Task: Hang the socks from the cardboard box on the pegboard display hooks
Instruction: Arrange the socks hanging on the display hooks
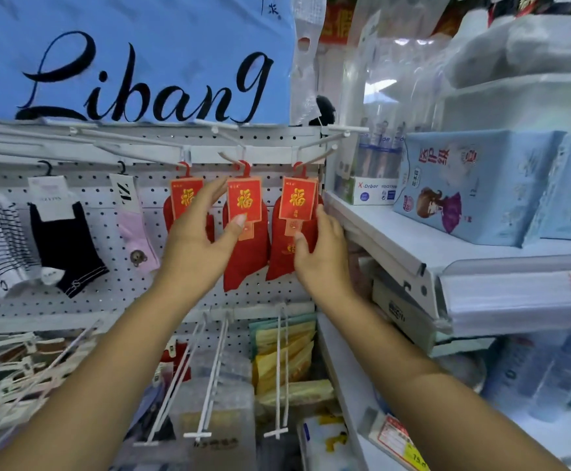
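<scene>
Three red socks point(243, 256) hang — long axes vertical, toes down.

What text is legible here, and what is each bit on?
"Libang": blue banner
"福": each of the three red sock cards
"ZZ": pink sock's card
"X-Drbar": white box
"医护级": blue pack
Price tag and the cards' small print: too blurred to read.

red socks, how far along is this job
Done: the left pair, middle pair and right pair of red socks hang on pegboard hooks. In hand: the left hand pinches the middle pair's card, the right hand grips the right pair. Left: cannot tell how many socks remain.
</scene>
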Motion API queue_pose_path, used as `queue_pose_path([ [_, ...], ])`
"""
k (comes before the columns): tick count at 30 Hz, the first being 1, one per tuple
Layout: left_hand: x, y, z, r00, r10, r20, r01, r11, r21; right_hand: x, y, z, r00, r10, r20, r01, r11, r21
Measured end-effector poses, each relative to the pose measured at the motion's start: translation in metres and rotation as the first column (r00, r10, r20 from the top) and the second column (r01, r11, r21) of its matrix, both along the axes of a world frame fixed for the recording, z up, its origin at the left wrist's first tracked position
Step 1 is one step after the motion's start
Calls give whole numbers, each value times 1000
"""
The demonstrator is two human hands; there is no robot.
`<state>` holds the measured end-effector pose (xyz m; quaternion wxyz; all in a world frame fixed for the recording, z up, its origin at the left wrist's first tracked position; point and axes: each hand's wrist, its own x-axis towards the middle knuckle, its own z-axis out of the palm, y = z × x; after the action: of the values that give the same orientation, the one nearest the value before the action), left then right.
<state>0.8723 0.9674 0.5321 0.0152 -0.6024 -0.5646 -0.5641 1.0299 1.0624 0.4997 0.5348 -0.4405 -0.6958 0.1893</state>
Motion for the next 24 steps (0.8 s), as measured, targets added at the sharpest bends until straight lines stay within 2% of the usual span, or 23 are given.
queue_pose_path([
  [5,17,-50,-49,994,102,45,-100,994,-35,13,-53,-21,987,159,-37,-159,987,14],
  [11,15,-113,-100,980,197,-25,-198,967,-159,8,-127,-56,940,328,-92,-334,941,-61],
  [18,-27,-219,-156,945,328,-21,-318,898,-305,-27,-209,-110,827,547,133,-514,830,-216],
  [24,-89,-339,-215,886,459,-59,-428,763,-484,-93,-294,-180,699,695,169,-591,694,-410],
])
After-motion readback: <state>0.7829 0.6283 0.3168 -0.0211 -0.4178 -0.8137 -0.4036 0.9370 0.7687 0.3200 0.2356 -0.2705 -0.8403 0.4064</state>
